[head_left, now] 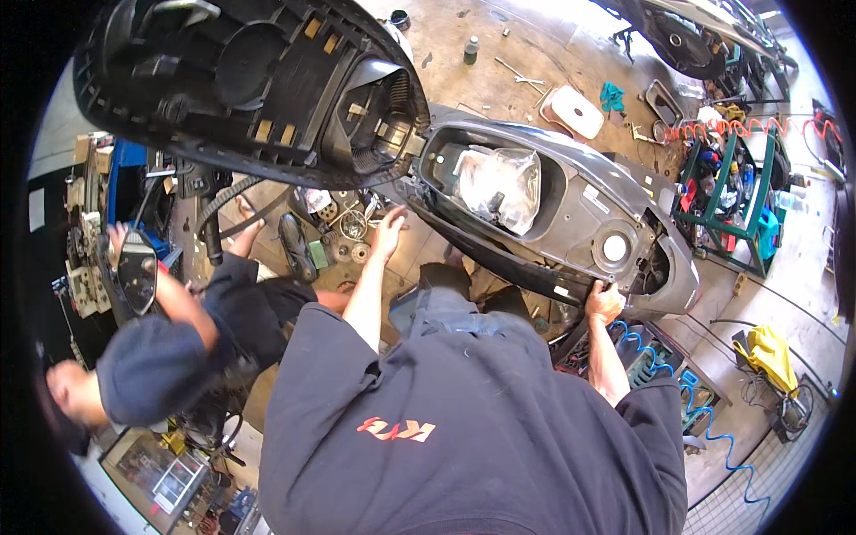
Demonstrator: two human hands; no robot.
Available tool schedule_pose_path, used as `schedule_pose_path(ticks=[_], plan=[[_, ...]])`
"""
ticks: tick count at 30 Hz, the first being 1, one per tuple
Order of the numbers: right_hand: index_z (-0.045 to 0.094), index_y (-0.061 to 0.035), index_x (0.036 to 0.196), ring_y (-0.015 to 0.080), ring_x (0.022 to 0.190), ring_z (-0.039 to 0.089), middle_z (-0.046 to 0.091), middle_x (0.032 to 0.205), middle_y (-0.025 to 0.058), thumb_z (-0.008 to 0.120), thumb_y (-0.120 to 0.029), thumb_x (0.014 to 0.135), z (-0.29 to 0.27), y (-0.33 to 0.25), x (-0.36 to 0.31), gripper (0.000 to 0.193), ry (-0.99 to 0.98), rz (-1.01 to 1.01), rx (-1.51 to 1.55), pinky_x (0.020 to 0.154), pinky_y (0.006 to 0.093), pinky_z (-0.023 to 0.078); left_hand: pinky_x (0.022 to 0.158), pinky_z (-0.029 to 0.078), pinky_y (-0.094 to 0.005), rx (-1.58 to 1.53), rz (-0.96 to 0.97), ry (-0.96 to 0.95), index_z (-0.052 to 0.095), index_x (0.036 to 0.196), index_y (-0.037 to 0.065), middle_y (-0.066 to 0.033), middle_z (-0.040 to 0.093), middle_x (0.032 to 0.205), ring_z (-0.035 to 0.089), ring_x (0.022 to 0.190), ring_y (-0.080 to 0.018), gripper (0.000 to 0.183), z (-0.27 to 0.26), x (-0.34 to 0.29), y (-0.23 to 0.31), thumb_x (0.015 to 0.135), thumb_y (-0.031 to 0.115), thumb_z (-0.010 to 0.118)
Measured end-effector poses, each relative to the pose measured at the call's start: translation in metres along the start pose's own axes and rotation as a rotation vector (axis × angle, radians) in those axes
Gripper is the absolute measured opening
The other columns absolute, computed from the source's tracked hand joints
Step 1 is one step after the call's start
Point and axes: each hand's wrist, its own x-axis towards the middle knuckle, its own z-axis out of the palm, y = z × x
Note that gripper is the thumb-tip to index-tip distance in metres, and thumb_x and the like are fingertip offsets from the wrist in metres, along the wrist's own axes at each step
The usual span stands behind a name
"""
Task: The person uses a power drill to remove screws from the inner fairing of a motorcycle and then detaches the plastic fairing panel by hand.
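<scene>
A scooter body [596,207] stretches across in front of me, its seat [214,89] tipped up and showing the black underside. Inside the storage well lies a clear plastic bag [508,189]; what it wraps is hard to make out. Along the near side runs a black side panel [499,260]. My right hand [606,301] is closed around the panel's edge near its right end, fingers curled. Beside the panel's left end, my left hand [388,234] has its fingers stretched out and holds nothing visible. Whether its fingertips touch the scooter is unclear.
A co-worker [156,370] bends at the left, near a mirror [138,272]. Loose round parts [354,225] lie on the floor below the seat. A green-framed tool cart [727,201] stands at the right, a blue coiled hose [713,437] nearer me. A white stool [571,111] lies beyond.
</scene>
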Motion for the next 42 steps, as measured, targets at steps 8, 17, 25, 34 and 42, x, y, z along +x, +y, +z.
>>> schedule_pose_path(ticks=[8,17,25,34,42], plan=[[0.067,-0.0008,0.096,0.0433,0.087,0.062,0.069,0.082,0.0250,0.060,-0.050,0.083,-0.004,-0.001,-0.003,0.052,0.079,0.004,0.052,0.084,0.0485,0.047,0.091,0.050,-0.0364,0.470,-0.193,-0.213,0.065,0.121,0.010,-0.0120,0.070,0.112,0.066,0.104,-0.0240,0.037,0.015,-0.087,-0.082,0.093,0.033,0.056],[0.063,0.0015,0.110,0.0435,0.096,0.063,0.068,0.099,0.0274,0.052,-0.050,0.091,-0.034,0.007,-0.015,0.056,-0.136,-0.007,0.259,0.092,0.0483,0.045,0.075,0.054,-0.0316,0.600,-0.044,-0.223,0.067,0.114,0.005,-0.0103,0.072,0.097,0.068,0.080,-0.0168,0.032,0.034,-0.196,-0.093,0.092,0.026,0.058],[0.056,-0.0073,0.125,0.0331,0.119,0.049,0.052,0.124,0.0169,0.067,-0.023,0.082,-0.010,0.065,-0.132,0.047,0.305,-0.234,0.427,0.100,0.0479,0.038,0.089,0.051,-0.0336,0.715,-0.043,-0.304,0.066,0.118,0.007,-0.0148,0.071,0.107,0.067,0.101,-0.0242,0.035,0.038,-0.302,-0.126,0.094,0.031,0.057],[0.066,0.0027,0.113,0.0397,0.114,0.061,0.063,0.119,0.0283,0.061,-0.047,0.084,0.141,0.235,-0.369,0.058,-0.828,0.280,0.293,0.096,0.0469,0.049,0.086,0.052,-0.0378,0.971,0.068,-0.308,0.066,0.112,0.003,-0.0184,0.071,0.101,0.069,0.097,-0.0297,0.028,0.007,-0.349,-0.103,0.093,0.022,0.056],[0.070,-0.0022,0.112,0.0323,0.116,0.062,0.065,0.120,0.0221,0.065,-0.043,0.083,0.141,0.199,-0.458,0.050,-0.957,0.501,0.361,0.098,0.0395,0.048,0.073,0.051,-0.0340,0.759,0.573,-0.337,0.062,0.088,-0.001,-0.0121,0.065,0.080,0.064,0.075,-0.0230,0.013,0.002,-0.291,0.019,0.082,-0.002,0.050]])
